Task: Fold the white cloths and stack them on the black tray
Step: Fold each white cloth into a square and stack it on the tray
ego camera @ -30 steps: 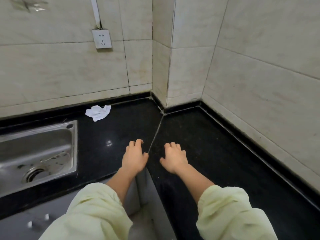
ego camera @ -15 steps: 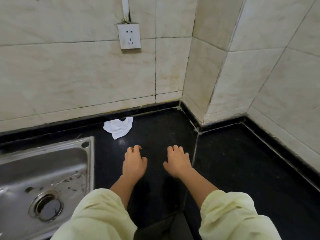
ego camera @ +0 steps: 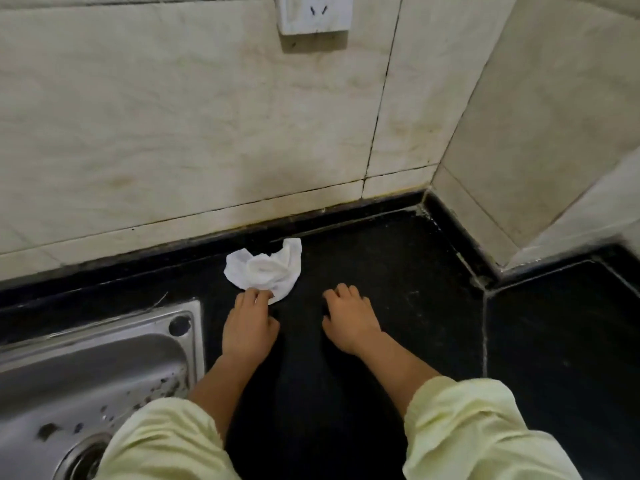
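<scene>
A crumpled white cloth (ego camera: 265,268) lies on the black countertop (ego camera: 398,271) close to the tiled back wall. My left hand (ego camera: 247,323) is palm down with its fingertips on the cloth's near edge; whether the fingers pinch it I cannot tell. My right hand (ego camera: 349,318) rests palm down on the counter to the right of the cloth, fingers curled slightly and holding nothing. No black tray shows in this view.
A steel sink (ego camera: 86,368) with a drain is set into the counter at the left, just beside my left forearm. A wall socket (ego camera: 313,12) sits above on the tiles. The wall juts out in a corner (ego camera: 467,220) at the right.
The view has shifted left and closer to the wall. Both hands have moved forward; my left hand now touches the cloth, which it was short of before.
</scene>
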The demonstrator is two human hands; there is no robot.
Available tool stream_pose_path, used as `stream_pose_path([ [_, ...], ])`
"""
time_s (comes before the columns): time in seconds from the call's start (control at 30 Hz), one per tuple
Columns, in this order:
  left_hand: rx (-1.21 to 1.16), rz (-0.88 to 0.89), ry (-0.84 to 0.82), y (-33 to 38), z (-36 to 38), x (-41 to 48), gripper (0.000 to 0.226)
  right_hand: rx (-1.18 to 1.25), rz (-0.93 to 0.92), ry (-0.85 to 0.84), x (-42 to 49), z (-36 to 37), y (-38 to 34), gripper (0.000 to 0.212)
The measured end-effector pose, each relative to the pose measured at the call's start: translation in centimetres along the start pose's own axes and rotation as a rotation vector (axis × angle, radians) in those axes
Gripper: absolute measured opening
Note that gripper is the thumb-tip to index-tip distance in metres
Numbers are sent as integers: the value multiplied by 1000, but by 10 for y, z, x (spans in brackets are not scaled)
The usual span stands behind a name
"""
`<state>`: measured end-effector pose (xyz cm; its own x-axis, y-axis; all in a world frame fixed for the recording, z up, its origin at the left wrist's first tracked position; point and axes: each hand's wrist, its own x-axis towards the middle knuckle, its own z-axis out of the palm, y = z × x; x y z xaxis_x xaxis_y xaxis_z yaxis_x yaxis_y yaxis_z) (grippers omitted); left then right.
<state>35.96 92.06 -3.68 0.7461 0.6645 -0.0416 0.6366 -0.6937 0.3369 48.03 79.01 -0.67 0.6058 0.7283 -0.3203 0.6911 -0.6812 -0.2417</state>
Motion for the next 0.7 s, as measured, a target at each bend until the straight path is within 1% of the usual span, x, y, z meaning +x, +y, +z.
stream_pose_path([
  [0.13, -21, -39, -1, -9, 5, 18, 33, 90, -62, 14, 40, 7, -18, 53],
  [0.27, 14, -41, -46, -12, 7, 33, 26, 112, -69, -38, 71, 9, -29, 52],
  [0.33, 7, -49, -61, -13, 5, 40, 26, 106, -68, -23, 78, 9, -31, 48],
  [0.47, -37, -62, -56, -11, 0, 43, 14, 83, -65, 20, 78, 14, -29, 37],
  [0.6, -259, -85, 29, -1, -6, 39, 28, -2, -123, 52, 69, 18, -21, 30],
  [0.7, -385, -73, 46, 10, -19, 35, 35, -25, -185, 110, 56, 19, -11, 26],
])
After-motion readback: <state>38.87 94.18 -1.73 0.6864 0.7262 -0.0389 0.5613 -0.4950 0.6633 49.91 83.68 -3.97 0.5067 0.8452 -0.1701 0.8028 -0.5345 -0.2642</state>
